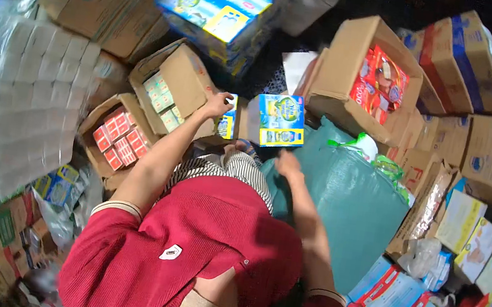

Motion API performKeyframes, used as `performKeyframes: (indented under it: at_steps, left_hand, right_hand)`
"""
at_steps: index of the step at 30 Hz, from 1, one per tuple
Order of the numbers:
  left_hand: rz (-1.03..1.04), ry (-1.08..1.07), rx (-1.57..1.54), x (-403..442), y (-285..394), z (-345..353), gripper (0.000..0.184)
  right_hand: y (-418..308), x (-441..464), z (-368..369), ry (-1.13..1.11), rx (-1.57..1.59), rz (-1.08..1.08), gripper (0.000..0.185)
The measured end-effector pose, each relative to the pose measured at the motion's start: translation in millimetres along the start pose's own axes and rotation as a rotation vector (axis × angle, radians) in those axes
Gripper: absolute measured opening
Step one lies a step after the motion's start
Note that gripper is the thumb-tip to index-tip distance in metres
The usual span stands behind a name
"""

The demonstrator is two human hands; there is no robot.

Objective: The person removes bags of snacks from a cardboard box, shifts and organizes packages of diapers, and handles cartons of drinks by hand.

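Note:
My left hand [219, 105] is at the right edge of a raised cardboard flap [187, 80], over a blue and yellow pack [226, 120]. Its fingers are curled, and what they grip is too small to make out. The flap belongs to an open carton of small pale green boxes [160, 94]. My right hand [288, 164] is over the green sack [339, 197], just below a blue and yellow box [282, 118] with a green emblem. Motion blurs its fingers, and no contact with that box can be made out.
A carton of red and white boxes [121, 137] is at the left, beside wrapped white packs [36, 95]. Blue and yellow cartons [216, 0] are stacked at the top. An open carton [338, 66] holds red packets [382, 84]. Blue-white packs [391, 303] lie lower right.

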State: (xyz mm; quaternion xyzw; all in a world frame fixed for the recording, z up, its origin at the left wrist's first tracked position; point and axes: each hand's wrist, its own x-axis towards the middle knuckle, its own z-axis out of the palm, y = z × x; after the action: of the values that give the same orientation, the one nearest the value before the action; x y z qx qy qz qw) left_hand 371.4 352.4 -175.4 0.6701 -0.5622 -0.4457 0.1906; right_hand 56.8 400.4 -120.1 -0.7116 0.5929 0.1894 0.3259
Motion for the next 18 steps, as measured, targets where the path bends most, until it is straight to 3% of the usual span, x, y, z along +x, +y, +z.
performKeyframes:
  at_steps: [1, 3, 6, 11, 14, 17, 18]
  left_hand:
    - [0.077, 0.023, -0.044, -16.7, -12.4, 0.9, 0.036]
    - [-0.024, 0.058, -0.003, -52.4, -26.9, -3.7, 0.037]
    - [-0.147, 0.113, -0.019, -99.5, -52.0, 0.2, 0.035]
    - [-0.263, -0.007, 0.116, -172.0, -31.6, -23.6, 0.036]
    - [-0.274, -0.018, 0.099, -184.8, -52.5, -9.8, 0.035]
    - [-0.217, 0.021, 0.085, -176.0, -92.7, 26.5, 0.032]
    - [-0.192, -0.04, 0.077, -171.0, -93.5, 29.4, 0.031]
  right_hand:
    - [3.9, 0.8, 28.3, -0.086, -0.005, 0.04, 0.039]
    - [30.3, 12.2, 94.9, -0.279, -0.05, 0.018, 0.04]
    - [13.4, -14.2, 102.1, -0.428, -0.049, -0.074, 0.042]
    - [0.8, -38.0, 128.3, -0.199, 0.099, -0.213, 0.028]
    - [2.1, -39.8, 128.9, -0.341, 0.242, -0.183, 0.02]
    - [-31.3, -67.8, 70.4, -1.001, 0.56, -0.075, 0.014]
    - [-38.9, -77.0, 58.8, -1.088, 0.579, -0.131, 0.015]
